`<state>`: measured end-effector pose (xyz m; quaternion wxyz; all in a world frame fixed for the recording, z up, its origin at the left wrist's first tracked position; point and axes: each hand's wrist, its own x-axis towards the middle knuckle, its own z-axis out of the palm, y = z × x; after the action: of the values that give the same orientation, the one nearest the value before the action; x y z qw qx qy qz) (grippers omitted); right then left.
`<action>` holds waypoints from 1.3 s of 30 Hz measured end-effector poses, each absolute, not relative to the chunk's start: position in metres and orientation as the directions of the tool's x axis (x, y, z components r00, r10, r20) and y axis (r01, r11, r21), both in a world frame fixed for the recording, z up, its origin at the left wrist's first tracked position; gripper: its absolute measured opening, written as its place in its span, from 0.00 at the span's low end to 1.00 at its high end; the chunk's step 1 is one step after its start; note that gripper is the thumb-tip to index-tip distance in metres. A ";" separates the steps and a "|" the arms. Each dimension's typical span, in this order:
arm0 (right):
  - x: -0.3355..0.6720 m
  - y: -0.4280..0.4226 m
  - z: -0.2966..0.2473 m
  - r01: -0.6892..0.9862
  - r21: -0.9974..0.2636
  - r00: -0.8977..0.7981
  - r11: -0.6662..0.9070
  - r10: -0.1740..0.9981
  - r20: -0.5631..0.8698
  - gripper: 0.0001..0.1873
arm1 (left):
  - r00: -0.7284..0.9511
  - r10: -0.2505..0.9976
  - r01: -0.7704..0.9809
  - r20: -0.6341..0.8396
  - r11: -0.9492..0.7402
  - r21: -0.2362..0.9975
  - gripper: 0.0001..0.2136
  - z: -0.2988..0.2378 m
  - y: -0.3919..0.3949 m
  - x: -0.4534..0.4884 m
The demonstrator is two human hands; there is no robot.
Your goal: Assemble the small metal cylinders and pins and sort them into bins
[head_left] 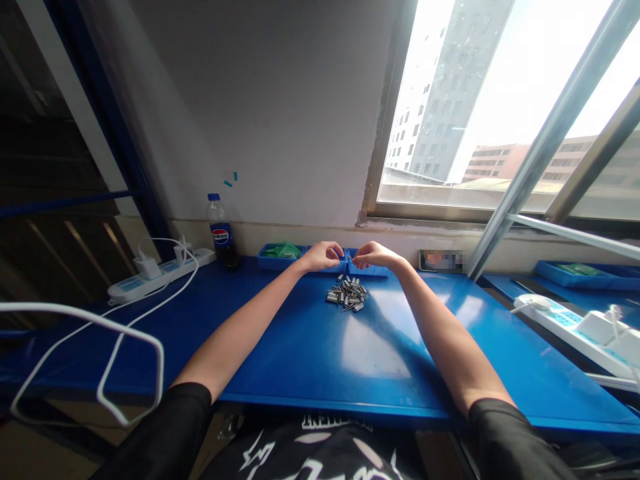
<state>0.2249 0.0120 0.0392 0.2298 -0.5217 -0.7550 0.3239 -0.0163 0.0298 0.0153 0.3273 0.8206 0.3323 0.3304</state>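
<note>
Over the blue parts bins at the back of the table, my left hand (323, 257) and my right hand (373, 256) face each other, fingertips almost meeting. Both are closed in a pinch. Something small and thin seems to be between them, too tiny to name. Just below my hands, on the table (300, 347), lies a loose pile of small grey metal cylinders (346, 295), some with thin pins or leads. Behind my left wrist is a blue bin with green plastic bags (283, 251). Another blue bin (370, 271) sits under my right hand, its contents hidden.
A cola bottle (220, 235) and a white power strip (135, 287) with loose white cables (159, 363) stand at left. A phone (443, 261) leans against the wall. At right are a metal post (520, 160), another power strip (555, 320) and a blue tray (550, 272).
</note>
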 end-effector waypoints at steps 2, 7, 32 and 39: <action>0.233 0.018 0.037 0.723 -0.664 -0.199 0.191 0.978 0.065 0.10 | 0.676 0.691 0.387 0.256 -0.628 0.675 0.12 0.012 0.029 -0.017; 0.243 0.025 0.031 0.754 -0.656 0.066 0.020 0.992 0.106 0.05 | 0.809 0.582 0.454 0.087 -0.712 0.536 0.09 0.005 0.027 -0.016; 0.230 0.010 0.041 0.517 -0.852 -0.239 0.086 0.970 -0.047 0.12 | 0.644 0.648 0.305 0.406 -0.705 0.640 0.14 0.014 0.026 -0.017; 0.223 0.001 0.044 0.296 -0.943 -0.441 0.152 0.897 0.006 0.18 | 0.536 0.674 0.270 0.508 -0.708 0.653 0.13 0.015 0.025 -0.015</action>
<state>0.2227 0.0012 0.0441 0.3076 -0.4299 -0.6939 0.4891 -0.0153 0.0252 0.0153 0.2585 0.8375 0.2817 0.3904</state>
